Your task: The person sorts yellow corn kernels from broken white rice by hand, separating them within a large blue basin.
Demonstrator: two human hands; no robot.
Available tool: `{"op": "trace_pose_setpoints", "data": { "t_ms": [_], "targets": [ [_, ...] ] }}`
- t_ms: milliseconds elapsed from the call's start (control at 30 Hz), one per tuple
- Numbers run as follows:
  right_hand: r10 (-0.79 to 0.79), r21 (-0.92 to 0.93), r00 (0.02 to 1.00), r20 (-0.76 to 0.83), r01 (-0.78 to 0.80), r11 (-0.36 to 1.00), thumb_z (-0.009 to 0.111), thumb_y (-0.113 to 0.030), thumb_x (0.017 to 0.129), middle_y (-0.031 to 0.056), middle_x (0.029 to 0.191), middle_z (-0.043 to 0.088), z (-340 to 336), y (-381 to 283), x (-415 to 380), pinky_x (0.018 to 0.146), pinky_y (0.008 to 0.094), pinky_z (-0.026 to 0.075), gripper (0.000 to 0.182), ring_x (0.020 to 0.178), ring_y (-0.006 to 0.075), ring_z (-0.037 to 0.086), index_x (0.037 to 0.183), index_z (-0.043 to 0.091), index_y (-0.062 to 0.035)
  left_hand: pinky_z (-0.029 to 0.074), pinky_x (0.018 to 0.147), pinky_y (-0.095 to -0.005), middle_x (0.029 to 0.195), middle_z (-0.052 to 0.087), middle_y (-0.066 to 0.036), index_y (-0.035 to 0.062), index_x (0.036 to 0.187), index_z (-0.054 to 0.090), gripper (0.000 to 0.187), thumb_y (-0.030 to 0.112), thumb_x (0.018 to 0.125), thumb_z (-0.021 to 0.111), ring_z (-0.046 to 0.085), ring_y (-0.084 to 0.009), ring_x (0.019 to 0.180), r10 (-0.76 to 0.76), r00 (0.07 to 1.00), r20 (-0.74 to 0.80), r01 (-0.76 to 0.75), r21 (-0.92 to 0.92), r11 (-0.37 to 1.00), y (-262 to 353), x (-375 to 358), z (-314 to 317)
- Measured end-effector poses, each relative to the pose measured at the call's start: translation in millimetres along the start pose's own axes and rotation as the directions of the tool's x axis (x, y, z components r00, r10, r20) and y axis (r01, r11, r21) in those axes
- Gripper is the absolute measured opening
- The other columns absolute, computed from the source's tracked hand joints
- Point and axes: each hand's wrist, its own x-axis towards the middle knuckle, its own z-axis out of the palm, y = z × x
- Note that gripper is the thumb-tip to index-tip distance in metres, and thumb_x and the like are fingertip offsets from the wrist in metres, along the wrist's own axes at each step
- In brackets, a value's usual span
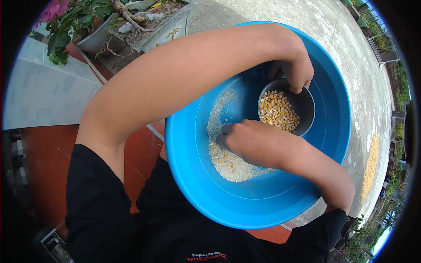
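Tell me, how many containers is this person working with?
2. A big blue basin rests on the lap, and a small metal bowl of corn kernels sits inside it, held at the rim by the left hand.

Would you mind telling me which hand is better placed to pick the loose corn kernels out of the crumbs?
Probably the right hand: it rests on the crumbs in the blue basin, beside the loose kernels. The left hand is occupied gripping the metal cup rim.

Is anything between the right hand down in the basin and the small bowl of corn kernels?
Nothing visible. The right hand rests on the pale crushed grain in the blue basin, right beside the small bowl of corn kernels. The left hand holds that bowl's far rim.
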Motion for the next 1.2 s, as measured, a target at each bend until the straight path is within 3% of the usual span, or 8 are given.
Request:
{"op": "trace_pose_setpoints", "data": {
  "t_ms": [467,667,700,900,1200],
  "targets": [
    [-0.027,-0.024,1.000,-0.009,0.027,0.999,0.070,0.007,0.090,0.0269,0.090,0.078,-20.4,-1.2,-3.8,0.080,0.0469,0.068,0.009,0.090,0.0435,0.083,0.092,0.079,0.0076,0.068,0.105,-0.0467,0.152,0.070,-0.015,0.0139,0.162,0.063,0.057,0.018,0.106,0.056,0.071,-0.0295,0.134,-0.006,0.999,-0.042,0.005,-0.016,1.000,-1.3,-1.5,-0.2],
    [-0.110,-0.160,0.979,-0.171,0.082,0.984,0.072,0.003,0.089,0.0240,0.093,0.078,16.7,1.7,0.2,0.079,0.0461,0.068,0.006,0.090,0.0407,0.083,0.089,0.078,0.0045,0.068,0.101,-0.0452,0.151,0.071,-0.015,0.0167,0.163,0.063,0.060,0.019,0.104,0.059,0.073,-0.0288,0.130,0.020,1.000,-0.008,-0.020,-0.055,0.998,0.0,-2.0,-3.5],
    [-0.084,-0.164,0.995,-0.045,0.075,0.984,0.071,0.004,0.090,0.0222,0.100,0.076,15.1,0.3,1.6,0.079,0.0457,0.068,0.016,0.093,0.0393,0.082,0.106,0.076,0.0068,0.068,0.100,-0.0449,0.150,0.072,-0.014,0.0175,0.163,0.063,0.060,0.020,0.103,0.059,0.073,-0.0285,0.129,0.027,1.000,-0.014,-0.027,-0.060,0.998,0.3,-2.1,-3.2],
    [-0.085,-0.154,0.995,-0.047,0.076,0.985,0.072,0.004,0.088,0.0230,0.092,0.078,-6.8,-6.8,-2.3,0.077,0.0454,0.069,0.007,0.091,0.0394,0.083,0.092,0.078,0.0067,0.067,0.098,-0.0414,0.140,0.076,-0.015,0.0183,0.161,0.065,0.059,0.021,0.102,0.062,0.076,-0.0276,0.120,0.038,0.997,-0.062,-0.042,-0.073,0.996,0.4,-5.9,-0.3],
    [-0.105,-0.091,0.991,-0.080,0.097,0.991,0.072,0.003,0.089,0.0248,0.090,0.079,-6.8,-9.8,-1.9,0.078,0.0472,0.068,0.008,0.092,0.0418,0.083,0.094,0.077,0.0068,0.065,0.099,-0.0410,0.140,0.076,-0.016,0.0171,0.162,0.065,0.061,0.023,0.101,0.064,0.076,-0.0281,0.122,0.031,0.997,-0.074,-0.037,-0.079,0.996,0.8,-8.9,1.5]
  ]
}}
